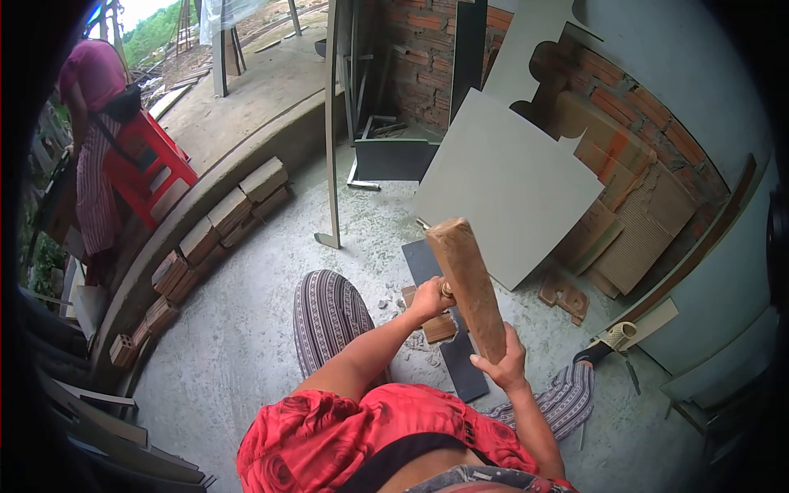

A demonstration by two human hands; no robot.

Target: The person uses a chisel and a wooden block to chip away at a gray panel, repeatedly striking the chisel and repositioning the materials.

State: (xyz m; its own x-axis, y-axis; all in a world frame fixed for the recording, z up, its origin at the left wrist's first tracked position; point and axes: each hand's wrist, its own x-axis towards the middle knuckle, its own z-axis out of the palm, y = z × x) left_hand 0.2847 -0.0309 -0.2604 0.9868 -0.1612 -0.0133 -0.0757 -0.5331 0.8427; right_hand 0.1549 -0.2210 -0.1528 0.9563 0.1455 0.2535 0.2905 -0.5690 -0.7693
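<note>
My right hand (505, 361) grips the lower end of a thick wooden block (468, 287), which slants up and away to the left. My left hand (431, 299) is closed around a short handle with a round, pale end (446, 288), right beside the block's left side. Beneath my left hand lies a brown piece (440, 329) with a broken edge, across a dark flat strip (463, 371) on the floor. Grey crumbs (397, 306) are scattered around it. What the handle leads down to is hidden by my fingers.
A large pale board (509, 185) leans ahead, with cardboard (637, 222) behind it. Hollow bricks (226, 209) line the curved ledge at left. A thin post (331, 140) stands ahead. Beyond the ledge, a person (94, 74) stands by a red plastic stool (152, 160).
</note>
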